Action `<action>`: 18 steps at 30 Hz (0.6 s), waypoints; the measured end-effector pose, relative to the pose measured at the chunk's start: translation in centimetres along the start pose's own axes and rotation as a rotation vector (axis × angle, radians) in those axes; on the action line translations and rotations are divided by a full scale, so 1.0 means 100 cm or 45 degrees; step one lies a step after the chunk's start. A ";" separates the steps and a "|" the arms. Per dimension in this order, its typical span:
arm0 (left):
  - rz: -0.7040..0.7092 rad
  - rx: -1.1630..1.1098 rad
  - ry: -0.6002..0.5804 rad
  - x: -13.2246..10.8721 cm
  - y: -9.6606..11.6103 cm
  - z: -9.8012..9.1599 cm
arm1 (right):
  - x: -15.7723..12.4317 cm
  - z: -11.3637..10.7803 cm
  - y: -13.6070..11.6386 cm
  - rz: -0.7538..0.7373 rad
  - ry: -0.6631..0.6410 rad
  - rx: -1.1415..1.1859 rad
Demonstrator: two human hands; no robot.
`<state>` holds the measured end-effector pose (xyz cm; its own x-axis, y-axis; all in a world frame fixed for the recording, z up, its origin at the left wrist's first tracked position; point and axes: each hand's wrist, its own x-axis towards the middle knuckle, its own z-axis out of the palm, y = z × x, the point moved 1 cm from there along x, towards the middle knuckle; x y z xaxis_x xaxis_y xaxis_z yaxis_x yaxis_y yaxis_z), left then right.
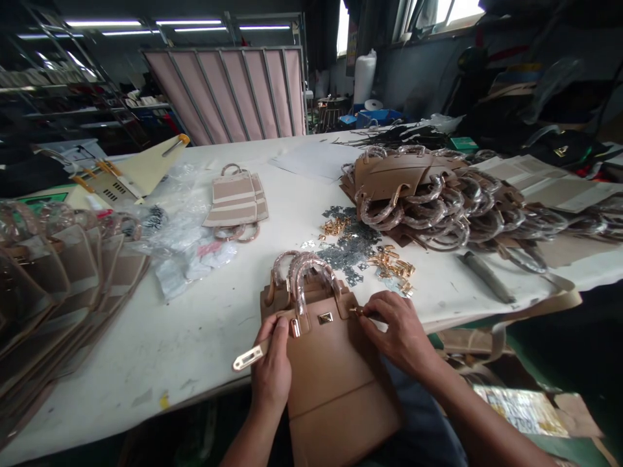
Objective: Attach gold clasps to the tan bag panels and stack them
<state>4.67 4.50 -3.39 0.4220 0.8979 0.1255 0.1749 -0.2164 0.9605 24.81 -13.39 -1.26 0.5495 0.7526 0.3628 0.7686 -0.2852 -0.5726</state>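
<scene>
A tan handbag (335,383) leans against the table's front edge, its plastic-wrapped handles (311,266) upright. My left hand (272,370) is closed around a tan strap at the bag's upper left; a gold-plated strap end (250,357) sticks out past the fingers. At the upper right of the bag, my right hand (396,327) pinches a small gold metal fitting (357,311) against the leather. A gold lock plate (325,318) sits between the two hands, and another gold fitting (295,327) shows beside my left thumb.
Behind the bag lie loose gold fittings (392,263) and dark metal plates (348,250). A heap of tan bag pieces with wrapped handles (428,201) fills the right side. Striped bag panels (73,279) stand at left, near clear plastic (180,240). A grey bar (487,277) lies at right.
</scene>
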 end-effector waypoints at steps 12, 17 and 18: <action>-0.220 0.001 -0.410 0.011 0.026 -0.022 | 0.004 0.009 -0.009 0.242 -0.004 0.389; 0.075 0.269 -0.253 0.013 0.030 -0.024 | -0.003 0.018 -0.008 0.373 0.016 0.375; 0.240 0.380 -0.170 0.013 0.037 -0.024 | -0.003 0.019 -0.008 0.397 0.014 0.359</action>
<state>3.72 5.78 0.91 0.5802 0.7779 0.2412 0.3262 -0.4932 0.8064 23.42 -12.30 -2.31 0.7460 0.6494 0.1474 0.4464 -0.3234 -0.8343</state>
